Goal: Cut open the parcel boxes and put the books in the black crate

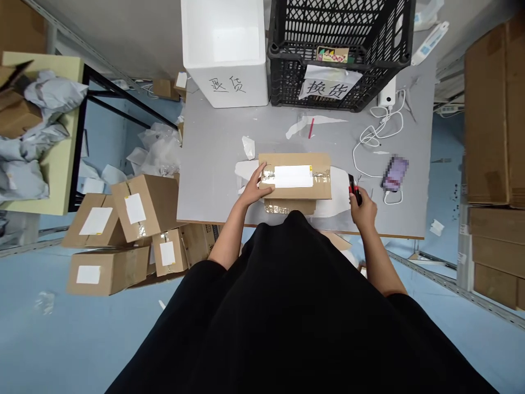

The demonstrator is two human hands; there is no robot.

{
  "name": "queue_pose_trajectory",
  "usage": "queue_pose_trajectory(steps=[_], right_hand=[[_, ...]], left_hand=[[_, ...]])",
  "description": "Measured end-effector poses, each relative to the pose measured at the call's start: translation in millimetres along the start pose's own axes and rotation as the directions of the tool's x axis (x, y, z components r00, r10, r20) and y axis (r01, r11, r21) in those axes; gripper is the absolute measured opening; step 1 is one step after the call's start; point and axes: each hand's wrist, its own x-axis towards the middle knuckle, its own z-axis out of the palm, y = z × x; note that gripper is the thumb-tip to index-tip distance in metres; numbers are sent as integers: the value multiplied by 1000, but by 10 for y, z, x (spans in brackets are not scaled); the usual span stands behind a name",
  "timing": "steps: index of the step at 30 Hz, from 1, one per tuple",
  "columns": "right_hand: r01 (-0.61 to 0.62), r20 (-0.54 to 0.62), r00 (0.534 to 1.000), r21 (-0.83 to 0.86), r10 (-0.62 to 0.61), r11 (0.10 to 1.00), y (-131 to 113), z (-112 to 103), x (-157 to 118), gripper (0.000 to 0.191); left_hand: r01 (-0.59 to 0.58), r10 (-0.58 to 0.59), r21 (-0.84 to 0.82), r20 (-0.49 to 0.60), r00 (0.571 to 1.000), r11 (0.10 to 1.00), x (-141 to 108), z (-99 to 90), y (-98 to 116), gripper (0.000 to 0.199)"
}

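A taped cardboard box [322, 189] with a white label [293, 176] lies on the grey table near its front edge. My left hand [255, 189] rests on the box's left end, with thumb and fingers spread apart. To the right of the box, my right hand [364, 208] grips a red and black cutter [355, 190], held clear of the box. White paper [337, 203] lies under and beside the box, and a taped cardboard flap [289, 206] shows at its near side.
At the table's back stand a white bin [240, 82] and a black crate [283, 82]. A phone [395, 174] with a white cable [371, 134] lies on the right. Cardboard boxes [151, 205] are piled off the table's left side.
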Motion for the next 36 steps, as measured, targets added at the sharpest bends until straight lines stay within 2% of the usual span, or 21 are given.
queue_pose_trajectory(steps=[1, 3, 6, 8, 11, 13, 15, 18, 24, 36], right_hand=[[103, 39, 994, 44, -104, 994, -180, -103, 36, 43], [276, 157, 944, 110, -291, 955, -592, -219, 104, 44], [482, 375, 803, 50, -464, 875, -1226, -171, 197, 42], [594, 506, 723, -108, -470, 797, -1593, -62, 263, 45], [755, 672, 596, -282, -440, 592, -2015, 85, 361, 57], [815, 726, 542, -333, -422, 475, -2210, 140, 410, 65], [848, 758, 505, -346, -413, 402, -2339, 169, 436, 70], [870, 779, 475, -345, -409, 352, -2434, 188, 439, 70], [885, 806, 442, -321, -394, 336, -2476, 218, 424, 64], [895, 818, 428, -324, -383, 307, -2546, 311, 436, 62]], left_hand=[[-3, 3, -2, 5, 1000, 1000, -3, -5, -11, 95], [-19, 19, -8, 11, 1000, 1000, -5, -13, -37, 95], [-53, 53, -15, 22, 998, 999, 2, -23, -90, 96], [-69, 70, -17, 31, 997, 997, 9, -28, -128, 97], [-101, 102, -23, 30, 994, 995, 19, -32, -180, 96], [-122, 123, -24, 25, 992, 992, 23, -33, -203, 95], [-132, 133, -23, 22, 991, 991, 25, -33, -216, 94], [-130, 130, -16, 23, 991, 991, 31, -31, -225, 93], [-122, 122, 0, 33, 992, 993, 50, -29, -261, 95], [-142, 140, 31, 44, 989, 989, 68, -32, -293, 99]])
